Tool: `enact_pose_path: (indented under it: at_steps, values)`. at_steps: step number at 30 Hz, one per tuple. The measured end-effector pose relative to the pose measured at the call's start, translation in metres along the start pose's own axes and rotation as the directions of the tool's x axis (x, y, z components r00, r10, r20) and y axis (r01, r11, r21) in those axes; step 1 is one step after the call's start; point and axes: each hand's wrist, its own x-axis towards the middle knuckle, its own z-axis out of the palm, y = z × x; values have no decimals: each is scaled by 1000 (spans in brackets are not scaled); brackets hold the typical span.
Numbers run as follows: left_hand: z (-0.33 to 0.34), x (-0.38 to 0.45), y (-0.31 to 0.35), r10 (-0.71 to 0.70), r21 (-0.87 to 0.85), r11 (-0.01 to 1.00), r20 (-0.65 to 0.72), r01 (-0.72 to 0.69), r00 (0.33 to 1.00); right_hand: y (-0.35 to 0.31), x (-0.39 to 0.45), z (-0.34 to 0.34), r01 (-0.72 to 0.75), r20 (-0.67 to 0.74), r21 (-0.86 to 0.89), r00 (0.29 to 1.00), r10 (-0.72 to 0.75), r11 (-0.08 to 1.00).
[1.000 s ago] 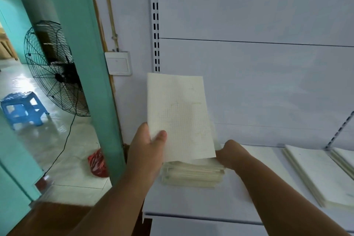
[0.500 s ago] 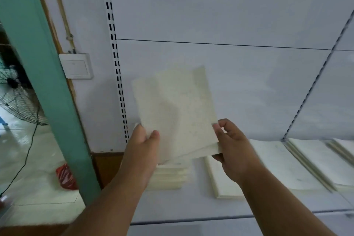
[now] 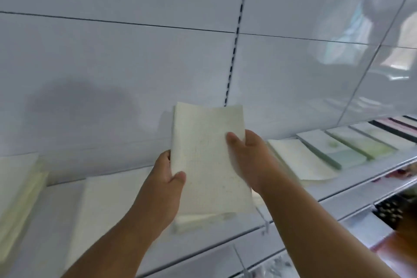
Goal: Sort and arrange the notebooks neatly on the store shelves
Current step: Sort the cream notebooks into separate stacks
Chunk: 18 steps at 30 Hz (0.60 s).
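I hold a cream squared-paper notebook upright over the white shelf. My left hand grips its left edge, thumb on the front cover. My right hand grips its right edge, thumb across the cover. Under it lies another cream stack, partly hidden. A flat cream stack lies to the left, and a further stack sits at the far left edge.
To the right lies a cream notebook pile, then green-covered notebooks and pink and black ones in a row. A slotted upright runs up the white back panel. A lower shelf holds dark items.
The view has swung right: the teal pillar, switch and fan are out of sight. Both hands have carried the notebook rightward along the shelf, and coloured notebooks have come into view.
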Motion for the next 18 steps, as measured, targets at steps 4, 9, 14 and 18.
enact_pose_path:
  at_steps: [4,9,14,18]
  values:
    - [141,31,14,-27,36,999,21,26,999,84,67,-108,-35,48,-158,998,43,987]
    - [292,66,46,-174,152,975,83,160,981,155,139,-234,-56,116,-499,985,131,865]
    - [360,111,49,-229,360,910,24,205,973,194,200,-266,-53,166,-654,963,212,754]
    - [377,133,35,-265,537,811,-21,234,964,213,222,-252,21,256,-739,933,252,673]
